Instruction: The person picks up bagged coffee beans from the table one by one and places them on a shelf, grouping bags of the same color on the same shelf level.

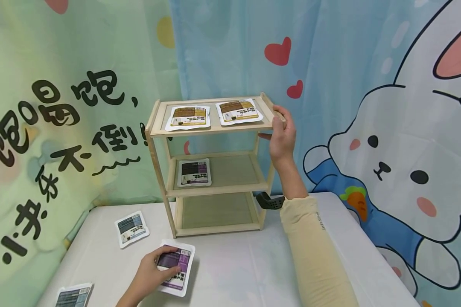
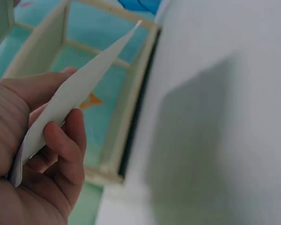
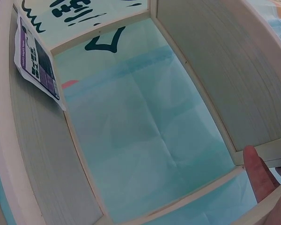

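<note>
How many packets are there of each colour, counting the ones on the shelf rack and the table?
Brown packets: 2, both on the top shelf.
Purple packets: 2, one on the middle shelf, one gripped by the left hand.
Grey-blue packets: 2, on the table.
Total: 6.

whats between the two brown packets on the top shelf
Nothing: in the head view a narrow bare strip of the top shelf separates the left brown packet from the right brown packet, which lie side by side without touching.
</note>
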### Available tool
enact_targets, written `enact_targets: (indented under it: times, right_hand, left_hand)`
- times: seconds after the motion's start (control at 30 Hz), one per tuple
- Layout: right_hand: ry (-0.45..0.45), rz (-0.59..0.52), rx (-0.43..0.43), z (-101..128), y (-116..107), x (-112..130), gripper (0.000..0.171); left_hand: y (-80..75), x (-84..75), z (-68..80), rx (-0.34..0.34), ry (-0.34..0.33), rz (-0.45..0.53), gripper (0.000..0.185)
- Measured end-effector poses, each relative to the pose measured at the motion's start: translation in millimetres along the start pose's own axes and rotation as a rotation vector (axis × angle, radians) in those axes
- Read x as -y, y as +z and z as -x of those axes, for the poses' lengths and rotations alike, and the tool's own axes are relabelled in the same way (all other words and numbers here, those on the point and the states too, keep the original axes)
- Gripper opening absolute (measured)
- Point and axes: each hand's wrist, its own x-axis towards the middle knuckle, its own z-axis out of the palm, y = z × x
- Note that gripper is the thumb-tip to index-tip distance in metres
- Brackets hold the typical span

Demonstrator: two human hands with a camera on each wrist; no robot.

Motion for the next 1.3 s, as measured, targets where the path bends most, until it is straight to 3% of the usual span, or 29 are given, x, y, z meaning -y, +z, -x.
enact_targets:
  times: [0.3, 0.6, 0.8, 1.0, 1.3]
  right_hand:
    - [0.003, 0.002, -0.001, 1, -1, 1, 0.043]
    - [0.019, 0.006, -0.01, 4, -4, 2, 0.044]
    - [0.01, -0.005, -0.001, 4, -5, -1, 0.044]
    - [0.019, 0.006, -0.012, 4, -3, 2, 0.042]
    - [0.012, 0.002, -0.017, 1, 0, 1, 0.043]
  left_hand:
    - [10.0, -57.4, -31.1, -0.018, 0.092, 0.127, 0.045]
    - [8.4, -114.3, -63.2, -0.027, 0.163, 0.219, 0.044]
    - [10.8, -141.0, -75.5, -0.009, 0.182, 0.32, 0.043]
    - [14.5, -162.0, -93.2, -0.018, 0.23, 0.335, 0.043]
    - [20.7, -176.9, -131.2, -0.037, 0.234, 0.346, 0.042]
